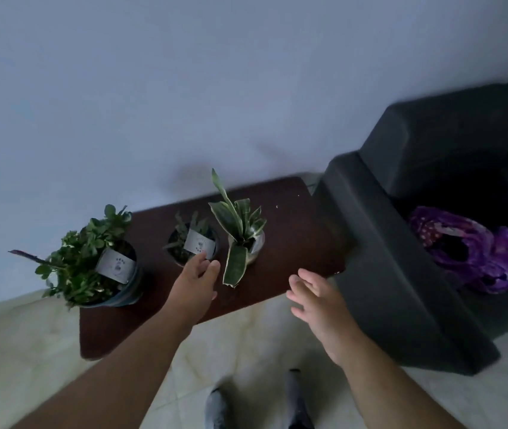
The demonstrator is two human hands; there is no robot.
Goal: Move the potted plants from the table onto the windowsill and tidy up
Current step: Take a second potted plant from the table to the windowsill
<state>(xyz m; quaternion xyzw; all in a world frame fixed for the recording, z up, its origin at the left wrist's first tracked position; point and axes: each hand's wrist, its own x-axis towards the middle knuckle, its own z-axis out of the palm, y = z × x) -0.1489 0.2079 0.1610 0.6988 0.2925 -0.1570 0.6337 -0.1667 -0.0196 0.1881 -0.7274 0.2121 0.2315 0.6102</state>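
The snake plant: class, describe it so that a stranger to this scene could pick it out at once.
Find the dark brown table against the pale wall, beside the black armchair. Three potted plants stand on it in a row; the snake plant is nearest the armchair. Only it has tall, stiff, pale-edged blades and a pale pot.

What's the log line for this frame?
plants: three on table | left hand: open, at middle pot | right hand: open, empty | moved: none

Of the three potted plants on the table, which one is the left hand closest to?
The middle pot, small and dark with a paper label: the left hand reaches its near rim.
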